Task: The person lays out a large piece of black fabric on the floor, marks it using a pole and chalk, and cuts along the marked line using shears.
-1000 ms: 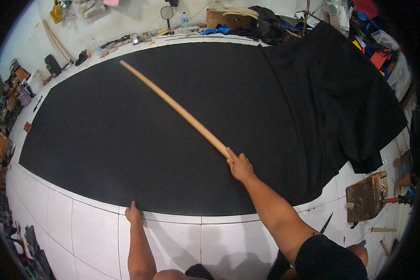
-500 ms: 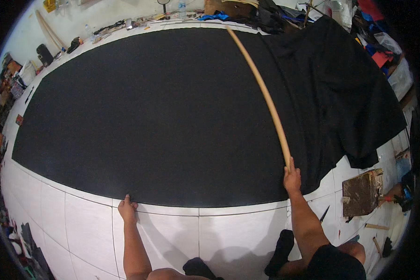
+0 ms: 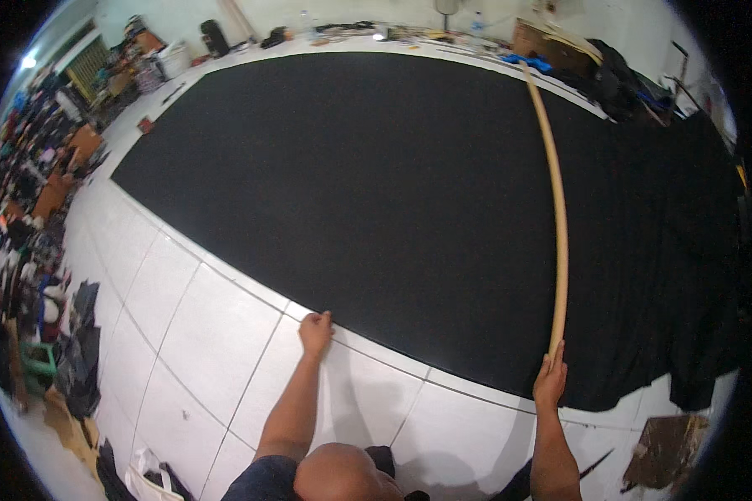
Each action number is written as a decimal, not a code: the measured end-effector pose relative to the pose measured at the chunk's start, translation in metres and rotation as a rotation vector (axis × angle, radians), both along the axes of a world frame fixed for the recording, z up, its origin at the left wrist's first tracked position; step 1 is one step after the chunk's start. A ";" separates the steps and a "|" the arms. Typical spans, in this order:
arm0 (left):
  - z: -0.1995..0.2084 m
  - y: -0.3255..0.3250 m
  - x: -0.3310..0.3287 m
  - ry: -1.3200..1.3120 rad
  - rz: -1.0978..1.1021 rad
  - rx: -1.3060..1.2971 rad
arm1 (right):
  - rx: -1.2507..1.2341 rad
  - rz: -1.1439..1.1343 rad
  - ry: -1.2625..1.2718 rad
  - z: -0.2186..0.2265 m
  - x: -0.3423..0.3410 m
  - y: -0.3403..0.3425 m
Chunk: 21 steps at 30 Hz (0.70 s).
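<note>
A large black cloth (image 3: pixel 376 192) lies spread over the white tiled floor. My left hand (image 3: pixel 316 334) is closed at its near edge, with the fingertips gripping the border. A long pale wooden stick (image 3: pixel 557 200) lies across the cloth from the near side to the far side, right of the middle. My right hand (image 3: pixel 550 380) is wrapped around the stick's near end, just above the cloth's near edge. Right of the stick, the cloth runs on in loose folds.
A worn brown block (image 3: pixel 664 451) and a dark pointed blade (image 3: pixel 596 463) lie at the near right. Clutter (image 3: pixel 42 192) is heaped along the left. At the far wall are a cardboard box (image 3: pixel 551 50), a water bottle (image 3: pixel 477 23) and a black speaker-like object (image 3: pixel 214 38).
The view has turned left, so the cloth, stick and both hands appear farther right. Both hands keep their hold, and the stick lies at about the same place on the cloth.
</note>
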<state>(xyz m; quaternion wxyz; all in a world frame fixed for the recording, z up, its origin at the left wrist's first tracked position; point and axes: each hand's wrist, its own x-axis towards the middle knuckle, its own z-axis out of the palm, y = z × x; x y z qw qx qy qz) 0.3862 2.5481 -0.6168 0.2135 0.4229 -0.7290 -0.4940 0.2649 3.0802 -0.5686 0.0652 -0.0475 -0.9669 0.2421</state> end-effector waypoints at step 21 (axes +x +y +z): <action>0.027 -0.002 0.021 -0.050 0.310 -0.479 | 0.462 1.272 -0.208 0.031 0.028 -0.171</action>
